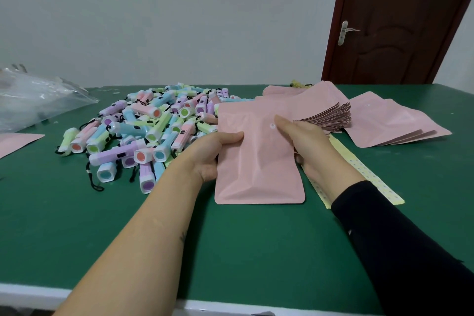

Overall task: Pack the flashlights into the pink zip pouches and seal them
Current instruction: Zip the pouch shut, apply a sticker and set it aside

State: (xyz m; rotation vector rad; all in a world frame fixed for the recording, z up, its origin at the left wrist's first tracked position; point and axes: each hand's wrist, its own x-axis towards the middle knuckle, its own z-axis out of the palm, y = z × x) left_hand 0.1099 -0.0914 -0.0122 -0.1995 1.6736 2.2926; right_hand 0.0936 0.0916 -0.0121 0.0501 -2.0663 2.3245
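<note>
While both hands hold one pink pouch (259, 161) over the middle of the green desk (77, 226), its bottom edge points toward the near edge; whether it touches the surface cannot be told. Left hand (215, 155) grips the pouch's left edge, thumb laid across the front, fingers tucked behind. Right hand (307, 146), arm in a black sleeve (397, 251), grasps the right edge the same way, thumb on the front near a small round mark. Pouch looks flat. Heap of pastel flashlights (154, 130) with black cords lies just left of the pouch, spreading toward the far edge. Fanned stack of pouches (331, 116) sits just beyond the right hand, with more loose pouches (392, 123) toward the far right corner. Yellow strip (372, 177) runs under the right wrist. Clear plastic bag (33, 100) at the far left; another pouch corner (15, 143) at the left edge.
</note>
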